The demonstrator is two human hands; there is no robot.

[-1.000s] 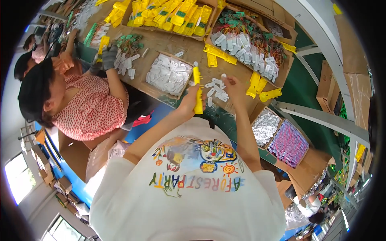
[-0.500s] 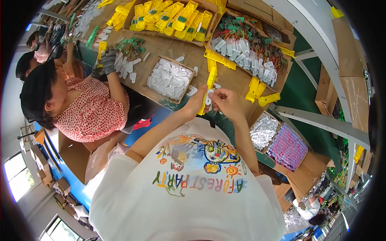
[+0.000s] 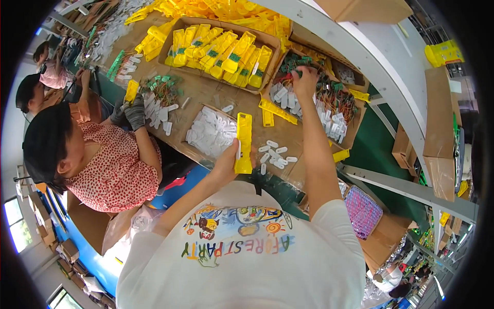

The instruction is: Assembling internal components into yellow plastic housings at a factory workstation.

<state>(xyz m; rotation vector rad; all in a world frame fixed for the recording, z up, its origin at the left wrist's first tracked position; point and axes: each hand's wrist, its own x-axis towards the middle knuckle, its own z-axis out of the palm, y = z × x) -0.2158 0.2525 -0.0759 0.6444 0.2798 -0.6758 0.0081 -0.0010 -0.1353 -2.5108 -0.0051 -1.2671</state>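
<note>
- Head view: left hand (image 3: 225, 164) clamped by its fingers around a yellow casing (image 3: 243, 144), held roughly upright above the near side of the worktop (image 3: 288, 135)
- Right hand (image 3: 305, 82) reaches into a carton (image 3: 355, 125) of wired boards (image 3: 335, 125) with white ends; fingertips at a green board (image 3: 297, 73), whether closed on it cannot tell
- Loose white pieces (image 3: 280, 150) scattered between the two arms; more heaped in a small carton (image 3: 198, 149) just beside the left hand
- Progress, judged: held casing only partly worked, no green board visible on its near face; whether a white piece sits inside cannot tell
- Seemingly further along: casings with green boards (image 3: 239, 51) lying in a large carton (image 3: 221, 23) beyond
- Left, by appearance: many wired boards and white pieces, plus a yellow heap (image 3: 221, 9) at the far side
- Neighbour: co-worker's gloved hands (image 3: 135, 112) at a second casing (image 3: 131, 91), well apart
</note>
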